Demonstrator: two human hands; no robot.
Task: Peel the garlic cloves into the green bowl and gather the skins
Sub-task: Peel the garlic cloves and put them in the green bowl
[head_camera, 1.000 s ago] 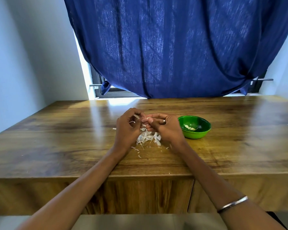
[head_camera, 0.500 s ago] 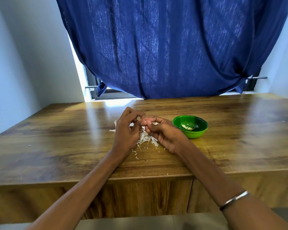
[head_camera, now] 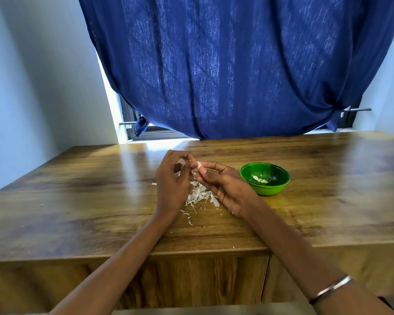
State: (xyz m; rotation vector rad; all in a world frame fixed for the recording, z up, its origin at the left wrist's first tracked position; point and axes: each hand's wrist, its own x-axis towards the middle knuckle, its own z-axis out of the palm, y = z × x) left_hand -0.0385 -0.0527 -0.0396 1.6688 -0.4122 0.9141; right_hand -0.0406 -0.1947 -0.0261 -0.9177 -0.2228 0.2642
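Change since half a second ago: the right hand (head_camera: 223, 187) has turned palm-up and lifted the garlic clove (head_camera: 198, 165) clear of its fingers, so the clove now shows pale and bare at the fingertips; the left hand (head_camera: 172, 180) has stayed close against it.

Garlic clove: pinched between the right thumb and fingertips, raised off the table, at the point where the two hands meet.

Right hand: curled round the clove, palm facing up. A metal bangle (head_camera: 331, 288) sits on its forearm (low in the view, near the camera).

Left hand: fingers curled, tips just beside the clove. A scrap of skin appears to be caught between thumb and forefinger, though it is too small to be sure.

Skins (head_camera: 199, 196): a loose white heap lying on the table directly below the grip, between the two wrists, with stray flakes scattered nearer the person.

Bowl (head_camera: 264, 178): green, standing to the right of the grip and apart from the right hand; peeled cloves (head_camera: 260, 179) lie inside it.

Table (head_camera: 77, 201): wooden, glossy, bearing heap and bowl.

Curtain (head_camera: 237, 64): dark blue, hanging behind the table beyond the grip, over a window.
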